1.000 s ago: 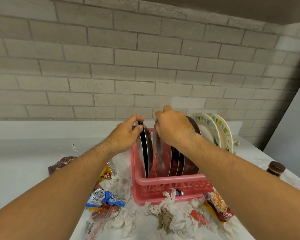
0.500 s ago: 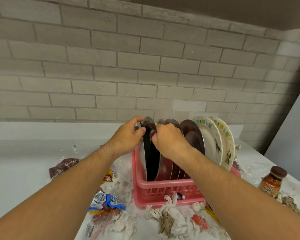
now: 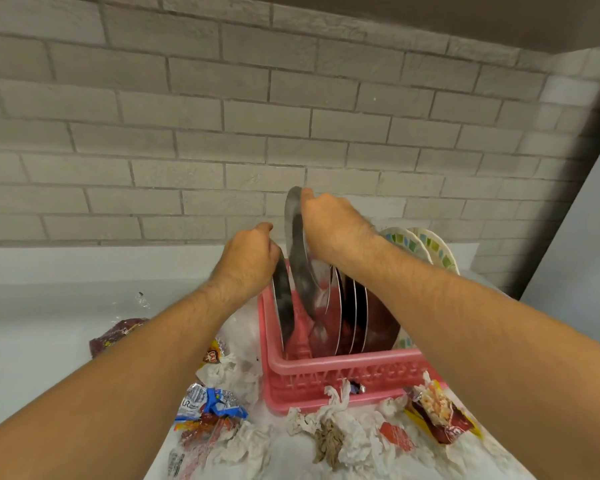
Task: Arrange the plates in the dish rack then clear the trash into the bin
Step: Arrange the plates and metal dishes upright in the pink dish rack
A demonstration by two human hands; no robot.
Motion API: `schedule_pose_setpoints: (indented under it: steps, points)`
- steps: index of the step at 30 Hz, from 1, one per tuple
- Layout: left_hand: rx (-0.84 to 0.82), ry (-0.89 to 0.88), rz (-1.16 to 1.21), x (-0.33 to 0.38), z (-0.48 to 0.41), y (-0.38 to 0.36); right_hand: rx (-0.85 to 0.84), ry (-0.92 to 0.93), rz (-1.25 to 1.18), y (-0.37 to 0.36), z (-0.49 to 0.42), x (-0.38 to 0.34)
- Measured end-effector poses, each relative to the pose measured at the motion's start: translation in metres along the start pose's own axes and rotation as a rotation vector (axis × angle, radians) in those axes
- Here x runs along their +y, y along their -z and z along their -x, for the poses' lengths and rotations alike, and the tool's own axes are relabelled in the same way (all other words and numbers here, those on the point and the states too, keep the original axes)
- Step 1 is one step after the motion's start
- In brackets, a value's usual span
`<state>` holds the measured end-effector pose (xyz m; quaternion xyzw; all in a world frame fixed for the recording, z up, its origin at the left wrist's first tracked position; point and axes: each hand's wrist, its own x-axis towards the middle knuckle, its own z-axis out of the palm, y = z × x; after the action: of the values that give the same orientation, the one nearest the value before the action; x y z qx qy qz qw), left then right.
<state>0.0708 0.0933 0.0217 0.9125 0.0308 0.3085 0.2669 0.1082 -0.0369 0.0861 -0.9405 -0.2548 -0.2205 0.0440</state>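
A steel plate [image 3: 300,271], its lower edge inside the pink dish rack [image 3: 343,375], is being gripped at the top rim by the right hand [image 3: 333,230], while the leftmost plate [image 3: 284,310] is being pinched by the left hand [image 3: 246,258].

right hand [image 3: 329,226] has lifted steel plate [image 3: 300,268] higher

- My dish rack [image 3: 343,367] is pink.
- The raised plate [image 3: 300,271] in my right hand [image 3: 329,226] and the leftmost plate [image 3: 284,313] in my left hand [image 3: 246,258] are shiny silver-grey.
- 2 patterned plates [image 3: 409,244]: white, with green, blue and yellow rim squares.
- Wall [image 3: 222,116]: grey brick pattern.
- Tissues [image 3: 329,431]: white, stained brown.
- Wrapper [image 3: 210,403]: blue and white.
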Motion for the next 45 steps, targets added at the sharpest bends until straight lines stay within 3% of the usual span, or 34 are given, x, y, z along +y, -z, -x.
schedule_pose_setpoints:
  steps: [19, 28, 45]
  points:
    - [0.107, -0.017, 0.006, 0.005, -0.033, 0.036, -0.18, -0.025, -0.036, -0.05, 0.041, -0.005]
    - [0.1, -0.041, 0.059, 0.019, -0.029, 0.026, -0.114, 0.058, 0.192, -0.022, 0.036, 0.014]
    - [-0.075, -0.041, 0.002, 0.018, -0.004, -0.02, -0.192, 0.039, 0.071, -0.012, 0.047, 0.026]
